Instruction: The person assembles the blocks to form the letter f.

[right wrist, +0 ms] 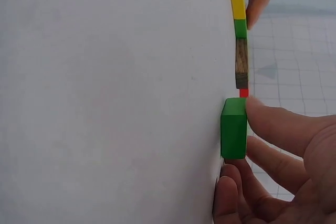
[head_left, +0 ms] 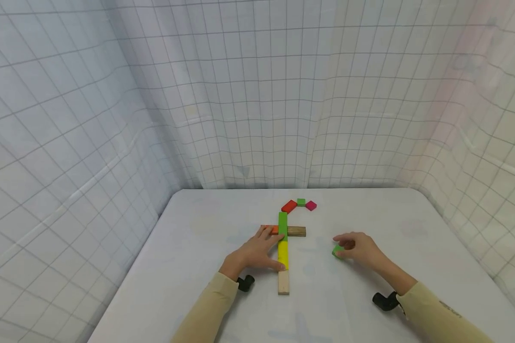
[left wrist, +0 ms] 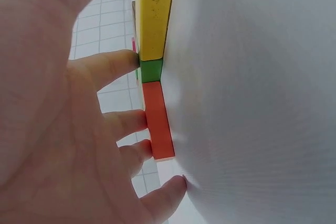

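Observation:
My left hand (head_left: 255, 252) spreads its fingers over a row of wooden blocks, with its thumb by the yellow block (head_left: 283, 257) and its fingertips at the long green block (head_left: 283, 220) and the orange-red block (left wrist: 158, 121). Opposite the orange-red one, a brown block (head_left: 297, 231) juts out to the right of the green. A pale wood block (head_left: 283, 283) forms the near end of the row. Off to the right, my right hand (head_left: 363, 250) holds a small green block (right wrist: 234, 135) between thumb and fingers, low at the white table.
Beyond the row's far end, a red block (head_left: 289, 206), a green block (head_left: 301, 202) and a magenta block (head_left: 311, 205) curve to the right. White table (head_left: 189, 257) lies beneath everything. Checked curtains (head_left: 257, 95) enclose its back and sides.

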A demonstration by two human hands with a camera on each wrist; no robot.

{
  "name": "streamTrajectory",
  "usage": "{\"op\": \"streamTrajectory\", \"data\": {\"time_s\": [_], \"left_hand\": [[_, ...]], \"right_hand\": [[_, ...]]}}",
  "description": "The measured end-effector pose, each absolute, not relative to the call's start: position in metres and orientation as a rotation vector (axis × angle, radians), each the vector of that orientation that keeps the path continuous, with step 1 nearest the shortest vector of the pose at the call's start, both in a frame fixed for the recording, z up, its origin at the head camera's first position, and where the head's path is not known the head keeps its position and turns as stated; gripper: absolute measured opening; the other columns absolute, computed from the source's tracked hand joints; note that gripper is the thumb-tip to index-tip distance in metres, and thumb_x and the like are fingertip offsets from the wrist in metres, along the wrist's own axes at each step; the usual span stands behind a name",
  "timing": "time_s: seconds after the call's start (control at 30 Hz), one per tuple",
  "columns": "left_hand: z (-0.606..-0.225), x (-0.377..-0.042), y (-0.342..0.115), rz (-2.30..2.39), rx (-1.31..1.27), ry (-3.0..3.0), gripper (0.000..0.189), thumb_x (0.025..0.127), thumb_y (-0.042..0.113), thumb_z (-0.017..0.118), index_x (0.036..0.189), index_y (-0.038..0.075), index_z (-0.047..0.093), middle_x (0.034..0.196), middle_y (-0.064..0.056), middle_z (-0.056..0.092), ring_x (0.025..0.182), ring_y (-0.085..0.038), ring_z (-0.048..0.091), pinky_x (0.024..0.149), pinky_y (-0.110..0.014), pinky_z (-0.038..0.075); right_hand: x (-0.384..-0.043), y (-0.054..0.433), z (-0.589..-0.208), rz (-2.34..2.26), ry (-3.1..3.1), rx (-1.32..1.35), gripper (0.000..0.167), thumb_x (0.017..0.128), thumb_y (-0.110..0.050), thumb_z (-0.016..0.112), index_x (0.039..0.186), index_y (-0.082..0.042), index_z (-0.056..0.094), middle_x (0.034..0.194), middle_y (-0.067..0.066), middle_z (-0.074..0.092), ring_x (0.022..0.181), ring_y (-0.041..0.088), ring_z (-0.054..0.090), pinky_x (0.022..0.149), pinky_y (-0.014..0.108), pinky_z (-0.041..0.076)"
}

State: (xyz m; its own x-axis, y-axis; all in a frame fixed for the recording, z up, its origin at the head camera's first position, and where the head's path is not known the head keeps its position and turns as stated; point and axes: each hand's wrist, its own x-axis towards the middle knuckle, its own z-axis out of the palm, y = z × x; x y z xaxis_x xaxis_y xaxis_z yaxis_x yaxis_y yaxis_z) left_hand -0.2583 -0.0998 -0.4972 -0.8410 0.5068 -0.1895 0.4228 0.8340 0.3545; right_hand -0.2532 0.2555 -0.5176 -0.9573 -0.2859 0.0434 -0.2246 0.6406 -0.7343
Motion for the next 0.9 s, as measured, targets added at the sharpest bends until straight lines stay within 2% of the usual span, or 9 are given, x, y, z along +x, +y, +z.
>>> {"op": "streamTrajectory", "data": {"time_s": [0.53,0.9], "left_hand": [[-0.4963,-0.2571,-0.0986,0.45,0.692,2.724,0.1,0.078,0.07,0.073,0.159,0.029,0.032,0.168,-0.009,0.01,0.153,-0.035,0.005,0.114,-0.059,0.028],[-0.4966,-0.2593,-0.0982,0.432,0.706,2.73,0.1,0.078,0.072,0.071,0.159,0.03,0.032,0.168,-0.009,0.011,0.153,-0.035,0.006,0.113,-0.059,0.03]], "right_hand": [[-0.246,0.2512,-0.5191,-1.217,2.781,-0.437,0.031,0.081,-0.021,0.086,0.11,-0.015,0.076,0.096,-0.001,0.068,0.084,0.017,0.06,0.068,0.031,0.051],[-0.2482,0.2539,-0.5129,-1.244,2.768,-0.456,0.024,0.086,-0.017,0.081,0.109,-0.014,0.075,0.097,0.001,0.069,0.087,0.019,0.062,0.067,0.033,0.052]]}}
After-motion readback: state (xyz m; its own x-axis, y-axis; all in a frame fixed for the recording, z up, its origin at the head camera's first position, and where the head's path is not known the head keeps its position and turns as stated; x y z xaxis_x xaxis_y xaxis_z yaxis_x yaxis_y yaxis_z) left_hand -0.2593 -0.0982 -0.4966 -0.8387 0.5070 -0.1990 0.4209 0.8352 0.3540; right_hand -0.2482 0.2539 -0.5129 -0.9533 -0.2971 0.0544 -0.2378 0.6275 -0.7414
